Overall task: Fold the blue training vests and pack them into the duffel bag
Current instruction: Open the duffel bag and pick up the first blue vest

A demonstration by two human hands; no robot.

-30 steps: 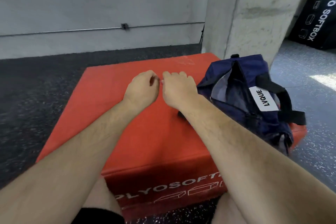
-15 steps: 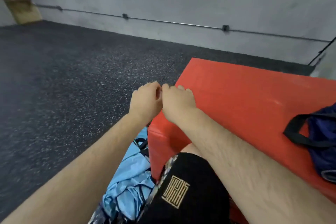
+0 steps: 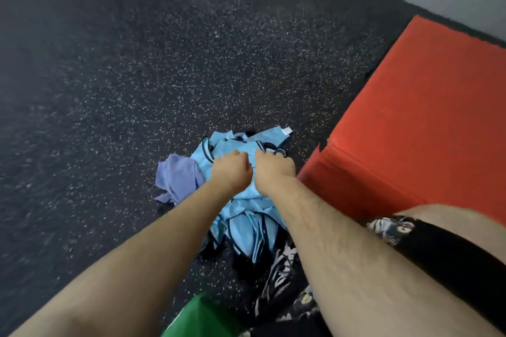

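A crumpled pile of light blue training vests (image 3: 246,227) with dark trim lies on the speckled black floor, just left of the red box. My left hand (image 3: 231,169) and my right hand (image 3: 273,172) are side by side over the top of the pile, knuckles up and fingers curled down toward the cloth. Their fingertips are hidden, so I cannot tell whether they grip a vest. The duffel bag is out of view.
A lilac cloth (image 3: 178,180) lies against the left side of the pile. The red soft plyo box (image 3: 427,123) fills the right side. My thigh in black patterned shorts (image 3: 443,254) is at lower right, and something green (image 3: 200,320) sits at the bottom edge.
My view has swung left and down, from the box top and the duffel bag to the floor. Both hands have dropped together from above the box onto the vest pile.
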